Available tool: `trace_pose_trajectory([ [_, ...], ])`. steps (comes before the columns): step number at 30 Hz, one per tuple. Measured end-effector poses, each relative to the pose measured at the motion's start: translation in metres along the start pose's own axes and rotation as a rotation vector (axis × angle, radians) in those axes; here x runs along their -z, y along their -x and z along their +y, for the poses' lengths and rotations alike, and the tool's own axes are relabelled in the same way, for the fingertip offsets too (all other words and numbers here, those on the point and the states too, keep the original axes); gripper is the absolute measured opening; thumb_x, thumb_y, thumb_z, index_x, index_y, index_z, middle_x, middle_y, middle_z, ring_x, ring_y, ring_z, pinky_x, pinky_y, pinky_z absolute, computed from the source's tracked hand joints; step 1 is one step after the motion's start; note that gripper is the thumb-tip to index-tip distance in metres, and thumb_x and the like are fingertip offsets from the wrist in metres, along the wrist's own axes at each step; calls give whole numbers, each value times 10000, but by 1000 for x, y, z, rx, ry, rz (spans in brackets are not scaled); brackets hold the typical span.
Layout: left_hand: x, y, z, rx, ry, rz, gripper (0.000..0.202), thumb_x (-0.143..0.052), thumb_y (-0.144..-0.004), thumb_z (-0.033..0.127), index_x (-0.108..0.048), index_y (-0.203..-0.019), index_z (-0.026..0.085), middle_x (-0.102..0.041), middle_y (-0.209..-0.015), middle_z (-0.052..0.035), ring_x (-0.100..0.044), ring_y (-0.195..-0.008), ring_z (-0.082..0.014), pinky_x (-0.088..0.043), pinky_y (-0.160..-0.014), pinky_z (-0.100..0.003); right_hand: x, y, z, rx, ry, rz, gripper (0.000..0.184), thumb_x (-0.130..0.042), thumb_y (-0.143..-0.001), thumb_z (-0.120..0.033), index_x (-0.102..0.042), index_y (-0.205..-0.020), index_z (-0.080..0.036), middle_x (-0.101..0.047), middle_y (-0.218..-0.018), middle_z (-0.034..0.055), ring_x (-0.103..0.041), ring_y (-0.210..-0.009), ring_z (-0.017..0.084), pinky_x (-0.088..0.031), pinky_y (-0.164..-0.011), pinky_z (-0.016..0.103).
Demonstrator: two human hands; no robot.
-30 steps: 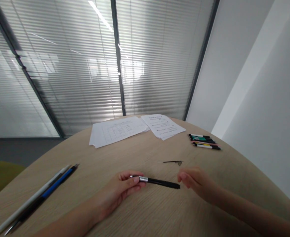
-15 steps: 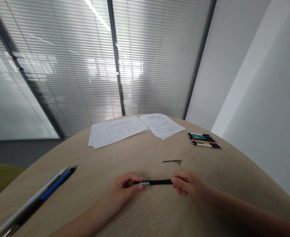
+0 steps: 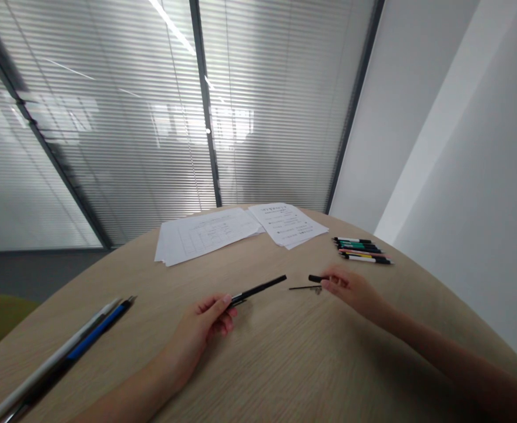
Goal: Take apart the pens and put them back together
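Note:
My left hand [image 3: 214,317] is closed on a black pen barrel [image 3: 262,286], with its clip beside my fingers and its far end pointing up to the right. A short black pen grip section [image 3: 315,278] is pinched in my right hand [image 3: 344,285], apart from the barrel. Just below that piece, a thin dark refill [image 3: 301,288] lies on the table, and small metal bits [image 3: 316,289], perhaps springs, sit at its right end. My right fingertips are close to these small parts; whether they touch them I cannot tell.
Several pens [image 3: 362,251] lie in a row at the right. Printed sheets [image 3: 208,234] and more paper [image 3: 287,225] rest at the back of the round wooden table [image 3: 285,364]. Long pens, one white [image 3: 56,358] and one blue and black [image 3: 95,332], lie at the left.
The black pen both hands held has come apart into two pieces. My right hand moved away and up to the right with the short piece; my left tilted the barrel upward.

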State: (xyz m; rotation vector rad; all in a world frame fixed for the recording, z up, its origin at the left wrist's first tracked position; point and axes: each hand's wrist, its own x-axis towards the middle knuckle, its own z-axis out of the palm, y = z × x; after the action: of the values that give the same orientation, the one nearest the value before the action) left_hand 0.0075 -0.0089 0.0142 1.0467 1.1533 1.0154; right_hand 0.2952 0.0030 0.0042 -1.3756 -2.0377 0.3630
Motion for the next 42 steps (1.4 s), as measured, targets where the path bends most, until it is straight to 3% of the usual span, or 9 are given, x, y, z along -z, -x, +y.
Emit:
trace_pose_trajectory([
  [3,-1,0,0,4,-14,0,241,-653,-577,368,-592,-556,136,-551,-484,23,-451,-431,-76,-350,-445,-185,-8,5,0,143,172,-37,111,-502,-759,-217,-596,-803,-180,-537,-786,31,-512,-641,121,-429,-603,243],
  [7,-2,1,0,2,-37,-6,235,-648,-579,366,-589,-560,139,-546,-488,24,-449,-433,-79,-349,-446,-192,-23,13,-3,257,422,9,135,-528,-733,-146,-600,-830,-205,-542,-906,67,-527,-815,187,-447,-688,305],
  [15,-3,1,0,-3,-74,-27,228,-653,-578,361,-590,-567,143,-544,-482,25,-439,-433,-80,-335,-430,-186,-25,14,-2,268,503,124,195,-527,-750,-201,-560,-942,-198,-556,-922,83,-546,-843,201,-470,-700,320],
  [22,-2,1,0,-18,-74,-40,178,-654,-601,312,-616,-630,141,-557,-517,28,-449,-450,-74,-326,-436,-179,-16,18,-13,178,237,354,215,-333,-845,-249,-501,-960,-183,-563,-878,79,-549,-821,183,-445,-698,297],
  [27,-1,2,-2,-22,-147,-66,198,-653,-602,313,-632,-708,147,-539,-471,33,-441,-458,-89,-336,-462,-189,-12,21,-24,-133,-136,428,369,-248,-849,-422,-488,-694,-189,-481,-553,3,-487,-512,131,-394,-483,235],
  [29,0,2,-6,-33,-202,-71,203,-666,-583,315,-629,-706,158,-556,-499,31,-442,-469,-90,-337,-470,-190,-15,20,-30,-304,-309,296,472,-206,-821,-514,-460,-598,-185,-418,-463,-21,-412,-407,103,-327,-389,209],
  [33,2,-1,-16,-215,-270,-147,151,-676,-564,276,-627,-672,181,-597,-652,7,-517,-616,-135,-384,-555,-216,-28,21,-42,-505,-499,-176,578,-171,-748,-620,-466,-544,-167,-385,-377,-43,-289,-293,60,-235,-317,183],
  [37,2,1,-18,-361,-346,-227,102,-646,-602,259,-628,-678,194,-596,-727,-14,-528,-641,-145,-397,-560,-225,-37,27,-50,-375,-463,-324,463,-318,-750,-541,-491,-569,-152,-414,-417,-49,-318,-327,43,-270,-359,165],
  [42,-1,7,-13,-349,-454,-217,127,-626,-603,217,-642,-729,212,-615,-724,-11,-542,-639,-159,-409,-553,-221,-35,31,-52,-310,-446,-450,283,-430,-749,-384,-503,-606,-151,-432,-457,-49,-358,-370,46,-279,-371,151],
])
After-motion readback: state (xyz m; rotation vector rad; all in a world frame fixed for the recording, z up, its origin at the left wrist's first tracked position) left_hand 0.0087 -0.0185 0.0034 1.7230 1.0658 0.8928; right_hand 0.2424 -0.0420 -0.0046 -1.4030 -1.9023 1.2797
